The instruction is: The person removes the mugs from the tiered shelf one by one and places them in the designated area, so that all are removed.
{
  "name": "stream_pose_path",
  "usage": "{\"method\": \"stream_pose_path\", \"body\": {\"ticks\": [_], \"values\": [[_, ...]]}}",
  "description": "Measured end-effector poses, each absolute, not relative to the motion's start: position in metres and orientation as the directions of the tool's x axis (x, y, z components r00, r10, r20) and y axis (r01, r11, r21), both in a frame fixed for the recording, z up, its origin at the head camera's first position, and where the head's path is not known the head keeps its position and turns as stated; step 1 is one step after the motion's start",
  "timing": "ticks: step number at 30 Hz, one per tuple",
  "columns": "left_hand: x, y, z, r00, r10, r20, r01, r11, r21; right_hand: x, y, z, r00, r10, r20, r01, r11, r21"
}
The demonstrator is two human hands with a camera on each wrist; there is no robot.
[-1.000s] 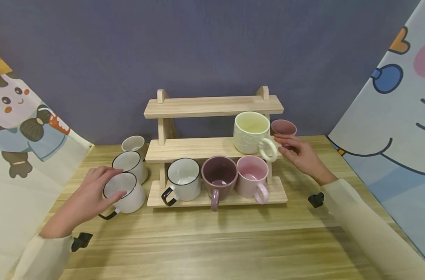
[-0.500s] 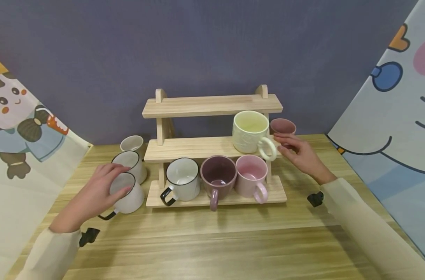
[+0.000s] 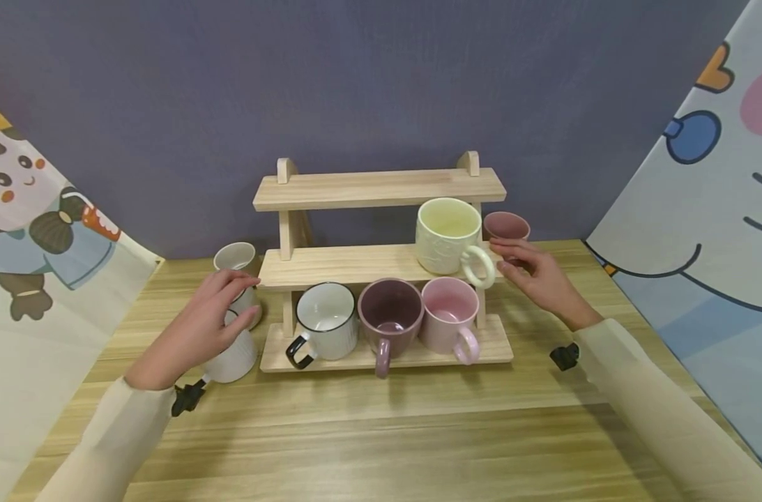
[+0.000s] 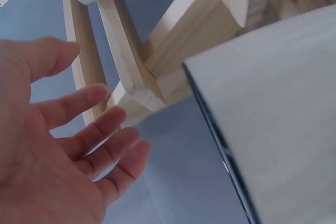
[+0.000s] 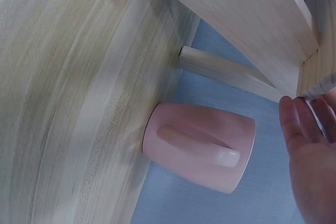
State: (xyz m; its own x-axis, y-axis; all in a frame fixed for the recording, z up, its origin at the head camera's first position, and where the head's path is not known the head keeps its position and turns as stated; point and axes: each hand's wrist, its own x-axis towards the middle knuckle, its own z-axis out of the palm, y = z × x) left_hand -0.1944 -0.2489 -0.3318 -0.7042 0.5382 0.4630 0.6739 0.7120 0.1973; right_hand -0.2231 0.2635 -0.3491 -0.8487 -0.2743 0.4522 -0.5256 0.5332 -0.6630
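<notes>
My left hand (image 3: 195, 324) hangs with fingers spread over two white enamel-style mugs on the table's left side. It partly covers the front white mug (image 3: 233, 359) and the white mug behind it (image 3: 247, 305). In the left wrist view the palm holds nothing, with a dark-rimmed white mug (image 4: 278, 103) to its right. Extended fingers of my right hand (image 3: 540, 282) reach the right end of the middle shelf, beside the pale yellow mug (image 3: 446, 240). Past them, a dusty-pink mug (image 3: 506, 224) stands on the table; its handle shows in the right wrist view.
On the wooden rack's bottom shelf (image 3: 493, 341) stand a black-handled white mug (image 3: 327, 328), a plum mug (image 3: 391, 317) and a pink mug (image 3: 450, 317). The top shelf (image 3: 381, 187) is above them. A plain off-white cup (image 3: 236, 258) sits back left, near the dark wall.
My left hand has moved right and slightly up, from the front white mug's rim towards the rack. My right hand stays in place. The mugs have not moved.
</notes>
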Motion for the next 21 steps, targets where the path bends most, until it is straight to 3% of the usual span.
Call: {"method": "stream_pose_path", "body": {"ticks": [9,15,21], "values": [[-0.206,-0.232,-0.331,-0.722,0.529,0.446,0.658,0.724,0.207,-0.223,0.263,-0.349,-0.859,-0.273,0.432,-0.508,0.552,-0.662],[-0.21,-0.23,-0.333,-0.733,0.518,0.44,0.644,0.736,0.208,-0.241,0.276,-0.369,-0.857,-0.279,0.433,-0.512,0.558,-0.653],[-0.213,-0.229,-0.331,-0.72,0.536,0.44,0.658,0.729,0.188,-0.241,0.273,-0.361,-0.852,-0.279,0.442,-0.508,0.642,-0.575]]}}
